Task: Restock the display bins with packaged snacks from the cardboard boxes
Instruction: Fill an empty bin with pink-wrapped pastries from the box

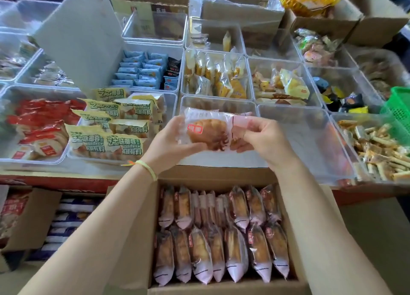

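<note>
While both hands hold it up over the clear bin, one wrapped pastry waits to be set down
Left hand (170,139) cups the pastry packet (208,131) from below and the right hand (261,137) pinches its pink end, above the near-empty display bin (221,102) and beyond the cardboard box (133,239) still packed with the same packets; it looks light, soft and easily squashed under slick crinkly film, so I would carry it by the sealed ends or on a flat palm, never squeezing the middle
</note>
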